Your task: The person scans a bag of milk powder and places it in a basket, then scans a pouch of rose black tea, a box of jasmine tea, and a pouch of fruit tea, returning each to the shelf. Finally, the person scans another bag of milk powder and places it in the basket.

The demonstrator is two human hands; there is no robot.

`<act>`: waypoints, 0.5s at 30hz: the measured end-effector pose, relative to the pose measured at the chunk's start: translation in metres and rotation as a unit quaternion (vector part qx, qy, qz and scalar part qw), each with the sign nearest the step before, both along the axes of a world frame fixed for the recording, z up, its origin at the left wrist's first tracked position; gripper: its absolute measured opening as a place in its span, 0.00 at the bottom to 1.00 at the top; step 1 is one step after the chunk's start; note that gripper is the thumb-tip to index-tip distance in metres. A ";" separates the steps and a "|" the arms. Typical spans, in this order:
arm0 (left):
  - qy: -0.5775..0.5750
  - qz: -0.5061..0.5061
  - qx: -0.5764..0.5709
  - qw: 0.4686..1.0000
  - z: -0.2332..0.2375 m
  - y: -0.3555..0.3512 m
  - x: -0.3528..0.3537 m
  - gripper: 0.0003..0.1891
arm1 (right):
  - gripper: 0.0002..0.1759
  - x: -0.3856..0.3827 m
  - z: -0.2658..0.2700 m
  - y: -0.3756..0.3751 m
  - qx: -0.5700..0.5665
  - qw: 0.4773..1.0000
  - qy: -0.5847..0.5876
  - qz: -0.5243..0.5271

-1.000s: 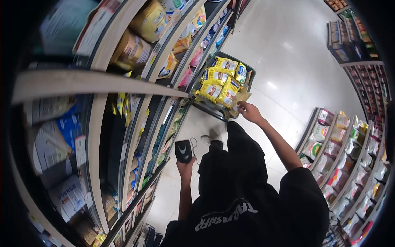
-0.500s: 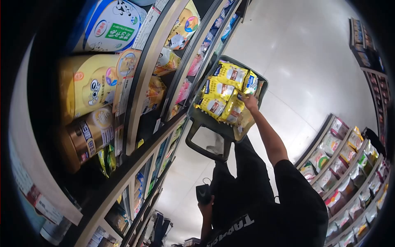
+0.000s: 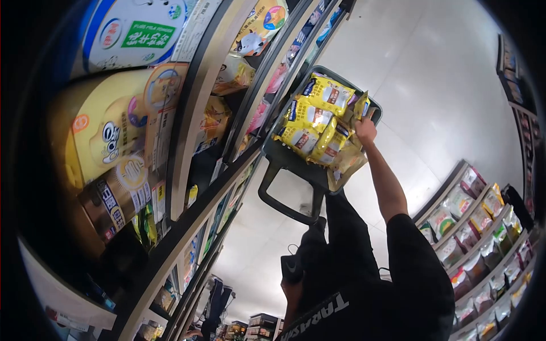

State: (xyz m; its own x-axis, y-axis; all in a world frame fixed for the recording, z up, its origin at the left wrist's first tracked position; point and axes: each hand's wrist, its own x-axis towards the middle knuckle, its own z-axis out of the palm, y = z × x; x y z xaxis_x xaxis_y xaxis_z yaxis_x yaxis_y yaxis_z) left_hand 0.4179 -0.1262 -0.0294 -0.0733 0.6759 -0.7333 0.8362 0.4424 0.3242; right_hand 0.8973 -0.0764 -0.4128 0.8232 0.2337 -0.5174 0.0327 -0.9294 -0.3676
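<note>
My right hand (image 3: 365,131) grips a yellow packet (image 3: 360,107) at the right side of a dark basket (image 3: 372,109). The packet is tilted up on edge, and its lower part is hidden. Several yellow bags (image 3: 331,95) with brown-and-white pictures lie beside it in the basket. A tan package (image 3: 344,165) rests near the basket's lower right edge. Low in the view, my left hand (image 3: 292,291) is closed around a black handheld device (image 3: 292,269), beside my dark clothing.
On the left, shelves (image 3: 196,108) hold yellow, bronze and blue-and-white containers. Curved shelves (image 3: 455,250) of bagged goods stand at the lower right. Pale floor (image 3: 409,68) shows beyond the basket. Another person's dark trousers (image 3: 218,304) appear at the bottom left.
My right hand has moved up and to the right, lifting the packet from flat to a steeper tilt. The shelf containers on the left appear shifted and larger.
</note>
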 end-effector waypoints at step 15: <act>-0.182 0.015 0.119 0.976 -0.027 0.044 -0.074 0.12 | 0.10 -0.136 0.336 -0.039 0.491 0.824 0.244 -0.142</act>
